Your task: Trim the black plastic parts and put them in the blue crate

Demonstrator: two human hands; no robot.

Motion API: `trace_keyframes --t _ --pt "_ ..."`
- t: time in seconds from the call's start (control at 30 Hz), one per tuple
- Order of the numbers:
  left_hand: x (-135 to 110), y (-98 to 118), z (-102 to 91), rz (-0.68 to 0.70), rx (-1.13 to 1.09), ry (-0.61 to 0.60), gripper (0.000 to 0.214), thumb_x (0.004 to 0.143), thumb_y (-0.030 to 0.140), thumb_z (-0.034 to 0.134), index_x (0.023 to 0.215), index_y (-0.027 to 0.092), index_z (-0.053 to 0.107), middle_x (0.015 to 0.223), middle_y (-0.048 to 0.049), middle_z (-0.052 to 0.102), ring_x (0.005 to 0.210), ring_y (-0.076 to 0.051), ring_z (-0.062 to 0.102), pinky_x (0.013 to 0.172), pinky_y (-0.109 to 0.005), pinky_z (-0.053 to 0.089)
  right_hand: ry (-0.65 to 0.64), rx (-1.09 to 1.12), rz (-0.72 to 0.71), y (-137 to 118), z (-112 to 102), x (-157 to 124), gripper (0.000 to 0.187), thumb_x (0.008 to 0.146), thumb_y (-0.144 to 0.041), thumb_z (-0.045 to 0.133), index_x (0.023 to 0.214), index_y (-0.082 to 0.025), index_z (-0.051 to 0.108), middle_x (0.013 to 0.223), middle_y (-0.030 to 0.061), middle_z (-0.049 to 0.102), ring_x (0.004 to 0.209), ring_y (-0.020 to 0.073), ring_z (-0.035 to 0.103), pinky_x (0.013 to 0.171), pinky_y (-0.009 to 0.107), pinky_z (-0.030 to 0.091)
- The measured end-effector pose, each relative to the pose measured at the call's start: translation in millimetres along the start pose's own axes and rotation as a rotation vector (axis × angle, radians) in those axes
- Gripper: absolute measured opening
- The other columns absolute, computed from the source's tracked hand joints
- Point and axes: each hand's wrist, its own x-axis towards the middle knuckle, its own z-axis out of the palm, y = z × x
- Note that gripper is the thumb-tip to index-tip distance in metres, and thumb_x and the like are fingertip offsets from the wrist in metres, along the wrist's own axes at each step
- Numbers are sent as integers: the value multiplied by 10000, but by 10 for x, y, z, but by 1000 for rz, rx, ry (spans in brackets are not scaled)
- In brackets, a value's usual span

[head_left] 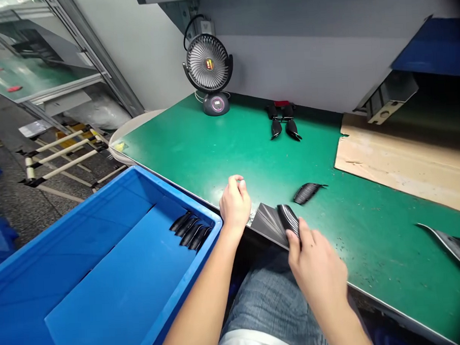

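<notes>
My right hand [317,260] grips a black curved plastic piece [288,218] with a ribbed, shiny surface, pinched between thumb and fingers. The piece is over a dark grey flat sheet [268,222] at the front edge of the green table, and I cannot tell whether the two touch. My left hand [235,202] is closed just left of the sheet, its fingers curled, and whatever it may hold is hidden. Behind the right hand lies another black curved piece [307,193] on the tabletop.
A blue bin [173,193] at my left holds several black pieces [190,230]. On the green table [229,147] are a desk fan [209,66], a black part cluster [283,120], cardboard [397,170] and a long dark piece [454,249]. Dark crumbs are scattered at front right.
</notes>
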Motion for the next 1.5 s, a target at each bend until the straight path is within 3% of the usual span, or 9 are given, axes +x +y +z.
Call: trace_keyframes --t 0.27,0.5,0.63,0.77,0.97,1.07,1.23,1.37,1.5 --pt "13 -9 -10 45 -36 53 378 877 140 388 1246 215 430 1109 -72 588 1001 -211 575 819 -317 447 42 61 -69 55 31 -17 418 976 -396 404 1264 -114 514 795 53 591 713 195 555 524 296 345" --pt "-9 -2 -22 44 -40 64 238 860 184 465 1093 218 501 984 -46 614 869 -190 610 759 -300 455 96 48 -225 114 -105 81 415 973 -361 387 1297 -123 493 722 43 513 691 201 486 580 314 339" --pt "-9 -7 -2 23 -55 90 236 870 212 470 1106 211 476 939 -39 627 860 -192 610 746 -296 441 60 4 -287 77 -92 157 362 941 -244 451 1284 -136 499 796 59 516 742 207 469 565 295 347" --pt "0 -18 3 23 -76 88 223 863 208 482 1085 220 478 899 -15 631 828 -178 613 724 -281 429 99 4 -373 104 -94 145 404 955 -265 402 1315 -92 458 750 53 487 696 209 444 607 329 356" --pt "3 -12 -4 24 -78 91 197 858 217 495 1055 216 489 884 -18 637 817 -180 616 720 -278 426 28 -31 -365 -2 -62 208 435 891 -122 445 1325 -90 448 845 91 510 772 235 447 638 336 374" --pt "3 -19 7 28 -83 86 194 853 216 498 1047 221 492 876 -12 638 809 -176 615 716 -272 422 48 -4 -388 74 -67 137 423 925 -198 424 1331 -77 440 782 75 493 723 229 434 659 358 378" --pt "5 -20 22 28 -76 92 180 856 236 500 1036 223 489 852 4 636 791 -169 610 699 -268 411 -26 102 -242 85 -16 224 368 965 -289 402 1287 -132 487 814 58 513 759 212 467 602 313 381" --pt "7 -8 24 30 -61 84 174 851 235 504 1025 225 495 821 14 638 771 -167 613 678 -266 403 -45 151 -193 174 -8 240 438 990 -430 307 1317 -178 453 817 23 550 800 198 504 628 306 398" --pt "-2 -10 23 33 -42 76 178 865 240 488 1042 225 487 831 13 641 780 -165 617 673 -266 404 -97 187 -177 274 54 288 413 990 -407 308 1294 -188 483 805 21 570 804 214 503 644 331 383"
